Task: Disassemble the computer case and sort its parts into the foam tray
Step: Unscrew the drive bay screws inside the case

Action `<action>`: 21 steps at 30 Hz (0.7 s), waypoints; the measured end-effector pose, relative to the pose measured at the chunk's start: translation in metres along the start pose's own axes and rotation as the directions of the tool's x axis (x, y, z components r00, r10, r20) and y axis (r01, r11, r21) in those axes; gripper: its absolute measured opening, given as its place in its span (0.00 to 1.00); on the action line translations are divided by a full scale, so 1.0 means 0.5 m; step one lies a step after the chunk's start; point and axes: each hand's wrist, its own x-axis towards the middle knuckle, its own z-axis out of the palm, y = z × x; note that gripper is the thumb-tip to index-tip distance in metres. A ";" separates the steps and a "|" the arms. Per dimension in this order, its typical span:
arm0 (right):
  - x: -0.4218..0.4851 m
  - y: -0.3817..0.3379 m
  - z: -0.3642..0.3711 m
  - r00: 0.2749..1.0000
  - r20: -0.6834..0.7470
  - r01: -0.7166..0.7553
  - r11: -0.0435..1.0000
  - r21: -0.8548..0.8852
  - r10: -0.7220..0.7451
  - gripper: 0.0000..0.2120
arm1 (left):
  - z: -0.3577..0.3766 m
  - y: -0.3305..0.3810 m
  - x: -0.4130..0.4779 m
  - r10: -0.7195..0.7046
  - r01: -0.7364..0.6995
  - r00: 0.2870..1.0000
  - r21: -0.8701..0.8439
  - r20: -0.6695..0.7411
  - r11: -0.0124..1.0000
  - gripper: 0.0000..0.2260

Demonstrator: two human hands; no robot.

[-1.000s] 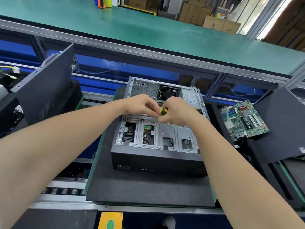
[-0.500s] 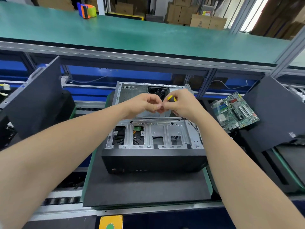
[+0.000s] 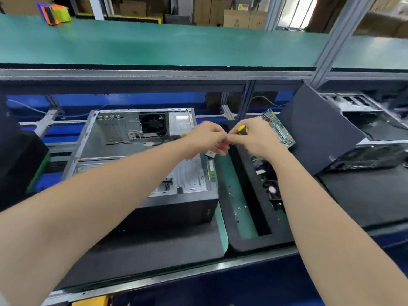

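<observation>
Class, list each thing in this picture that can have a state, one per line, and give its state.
Computer case: lying flat, side open, inside exposed.
Screwdriver: held in the right hand.
Left hand: fingers pinched against the right hand's fingertips.
Motherboard: out of the case, leaning tilted.
Foam tray: holds small loose screws.

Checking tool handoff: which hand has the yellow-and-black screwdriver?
The right hand: the screwdriver handle pokes out of its grip. The left hand only meets it fingertip to fingertip.
</observation>
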 end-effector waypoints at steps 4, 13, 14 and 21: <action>-0.037 0.116 -0.031 0.995 0.088 -0.049 0.998 -0.026 0.051 0.05 | 0.129 0.015 0.045 -0.086 0.092 0.995 0.166 -0.040 0.982 0.10; -0.138 0.286 0.066 0.860 0.426 -0.320 0.947 0.018 0.283 0.04 | 0.285 -0.102 0.056 -0.330 0.253 0.943 0.708 -0.030 0.660 0.09; -0.149 0.295 0.084 0.839 0.451 -0.347 0.938 0.014 0.304 0.05 | 0.293 -0.118 0.047 -0.373 0.282 0.927 0.724 -0.037 0.629 0.09; -0.176 0.328 0.142 0.793 0.488 -0.409 0.912 -0.018 0.365 0.05 | 0.313 -0.192 0.019 -0.420 0.414 0.898 0.565 -0.127 0.714 0.15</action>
